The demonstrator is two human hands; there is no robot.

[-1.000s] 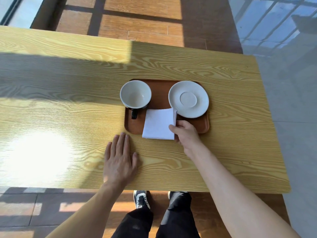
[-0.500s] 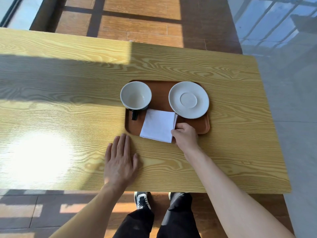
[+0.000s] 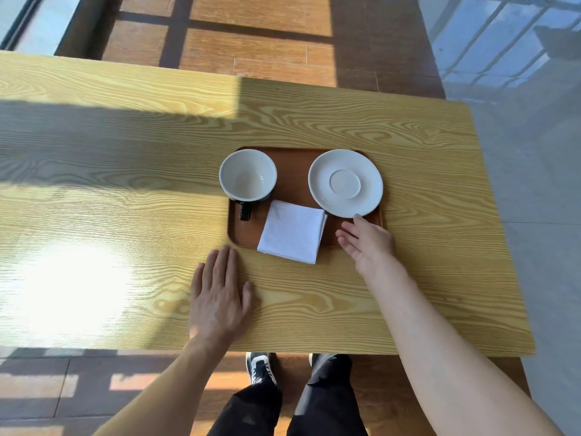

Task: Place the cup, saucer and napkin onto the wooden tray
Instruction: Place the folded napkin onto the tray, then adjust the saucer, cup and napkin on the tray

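A brown wooden tray lies on the table. On its left stands a cup, white inside with a dark handle pointing toward me. The white saucer sits on the tray's right side. A folded white napkin lies on the tray's near part, its front corner hanging over the tray's near edge. My right hand hovers open just right of the napkin, with one fingertip close to the saucer's near rim. Flat on the table, my left hand rests open, near the tray's front left corner.
The light wooden table stretches far to the left, with a bright sun patch at the near left. Its right edge ends over a grey tiled floor. My legs and shoes show below the near edge.
My right hand has let go of the napkin and moved off to the right with its fingers spread. The napkin now lies slightly turned on the tray. My left hand has stayed put.
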